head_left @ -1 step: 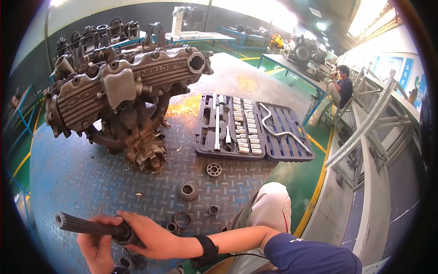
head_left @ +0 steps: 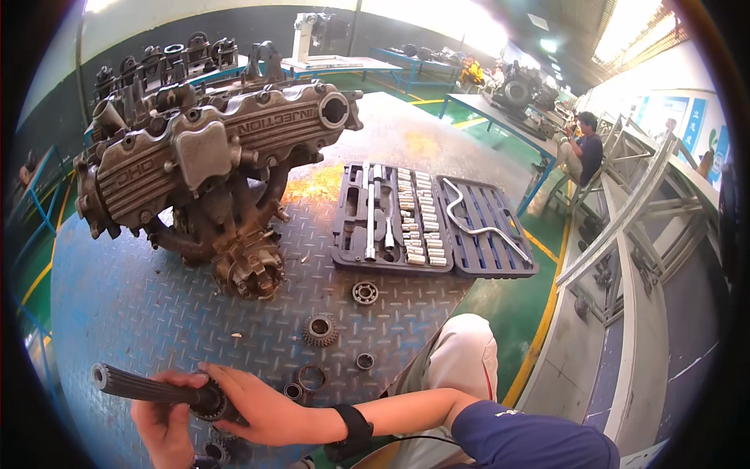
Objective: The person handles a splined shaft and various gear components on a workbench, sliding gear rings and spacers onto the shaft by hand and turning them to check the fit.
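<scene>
A dark splined shaft (head_left: pixel 139 387) lies nearly level across the lower left, its hollow end pointing left. My left hand (head_left: pixel 164 434) is closed around its middle, thumb below and fingertips above. On the shaft's right end, the fingers of my right hand (head_left: pixel 254 406) wrap round a dark toothed collar (head_left: pixel 217 399) and partly hide it. Beside my right hand, two rings lie on the table: a small ring (head_left: pixel 293 392) and a wider thin ring (head_left: pixel 312 367). Below my hands, more gear parts (head_left: pixel 217 449) are partly covered.
A large engine (head_left: pixel 211 148) stands on the steel-plate table (head_left: pixel 266 336). An open socket set case (head_left: pixel 394 266) holds a bent bar (head_left: pixel 476 228). Nearer lie a bearing (head_left: pixel 365 293), a gear (head_left: pixel 319 331) and a small ring (head_left: pixel 365 361). Another person (head_left: pixel 587 152) sits far right.
</scene>
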### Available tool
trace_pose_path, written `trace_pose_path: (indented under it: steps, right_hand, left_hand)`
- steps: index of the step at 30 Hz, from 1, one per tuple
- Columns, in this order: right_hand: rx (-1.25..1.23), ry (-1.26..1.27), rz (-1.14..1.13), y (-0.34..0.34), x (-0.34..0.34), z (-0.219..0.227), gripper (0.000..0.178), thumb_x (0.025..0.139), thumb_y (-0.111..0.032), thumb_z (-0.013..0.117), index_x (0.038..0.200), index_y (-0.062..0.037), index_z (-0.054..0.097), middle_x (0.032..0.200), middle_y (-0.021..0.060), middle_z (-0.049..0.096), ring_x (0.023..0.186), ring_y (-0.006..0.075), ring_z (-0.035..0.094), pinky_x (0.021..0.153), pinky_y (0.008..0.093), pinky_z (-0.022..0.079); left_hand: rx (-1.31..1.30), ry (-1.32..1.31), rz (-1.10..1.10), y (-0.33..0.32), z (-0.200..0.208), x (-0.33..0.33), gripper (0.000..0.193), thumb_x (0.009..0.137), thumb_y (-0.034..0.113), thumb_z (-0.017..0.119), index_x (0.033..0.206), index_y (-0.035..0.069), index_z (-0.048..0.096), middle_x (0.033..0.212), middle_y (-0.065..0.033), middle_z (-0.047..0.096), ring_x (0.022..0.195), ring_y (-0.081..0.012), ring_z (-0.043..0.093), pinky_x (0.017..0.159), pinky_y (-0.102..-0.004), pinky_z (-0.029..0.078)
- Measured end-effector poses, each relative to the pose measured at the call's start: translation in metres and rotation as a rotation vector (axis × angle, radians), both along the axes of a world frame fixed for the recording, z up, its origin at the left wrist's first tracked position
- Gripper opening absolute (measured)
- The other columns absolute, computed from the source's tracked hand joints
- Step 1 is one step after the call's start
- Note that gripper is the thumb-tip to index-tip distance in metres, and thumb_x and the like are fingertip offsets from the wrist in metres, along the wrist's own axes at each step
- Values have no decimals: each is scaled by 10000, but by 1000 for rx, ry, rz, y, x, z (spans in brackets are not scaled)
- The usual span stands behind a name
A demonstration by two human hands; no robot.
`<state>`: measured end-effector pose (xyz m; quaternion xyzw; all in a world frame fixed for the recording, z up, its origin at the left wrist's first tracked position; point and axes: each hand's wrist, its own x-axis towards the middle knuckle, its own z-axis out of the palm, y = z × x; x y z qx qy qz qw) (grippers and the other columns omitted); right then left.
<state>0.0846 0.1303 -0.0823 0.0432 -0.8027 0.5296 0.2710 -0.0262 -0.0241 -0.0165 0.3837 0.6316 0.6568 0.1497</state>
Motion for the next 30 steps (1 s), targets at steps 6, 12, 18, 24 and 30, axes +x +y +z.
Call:
trace_pose_path:
  steps: [6, 12, 18, 24, 30]
  right_hand:
    - [20, -39, 22, -4, -1, -5, 861, 865, -138, 726, 1520, 93, 218, 1450, 320, 417, 1333, 478, 428, 1116, 495, 356]
    - [22, -48, 78, -1, 2, 33, 692, 788, -169, 801, 1348, 23, 443, 1131, 271, 549, 1030, 478, 568, 856, 531, 469]
    - [18, -100, -25, 1, 28, 26, 717, 793, -169, 795, 1369, 36, 419, 1138, 273, 573, 1010, 487, 587, 842, 541, 476]
    - [-5, -120, -21, -16, 24, 25, 698, 798, -174, 778, 1364, 32, 425, 1113, 291, 605, 1012, 497, 596, 832, 548, 483]
    - [27, -115, 105, 11, 8, 42, 640, 804, -161, 783, 1321, 17, 449, 1113, 269, 584, 1019, 486, 576, 866, 534, 467]
  left_hand:
    - [-95, 24, 152, -19, 12, 19, 290, 947, -94, 598, 1236, -78, 592, 1083, -152, 718, 1024, -219, 692, 947, -339, 541]
    - [-169, 110, 306, -17, 27, 13, 339, 919, -105, 626, 1256, -97, 590, 1135, -205, 708, 1053, -265, 690, 975, -374, 542]
    - [-196, 146, 70, 2, 33, 31, 418, 966, -26, 607, 1373, -72, 523, 1261, -205, 664, 1160, -282, 643, 1032, -387, 490]
    - [-198, 30, -39, -18, 38, 28, 424, 927, -111, 568, 1348, -77, 525, 1212, -203, 666, 1130, -281, 653, 1028, -391, 488]
    - [-88, 144, 8, -3, 45, 22, 315, 955, -92, 584, 1269, -83, 562, 1146, -193, 680, 1072, -272, 665, 990, -406, 521]
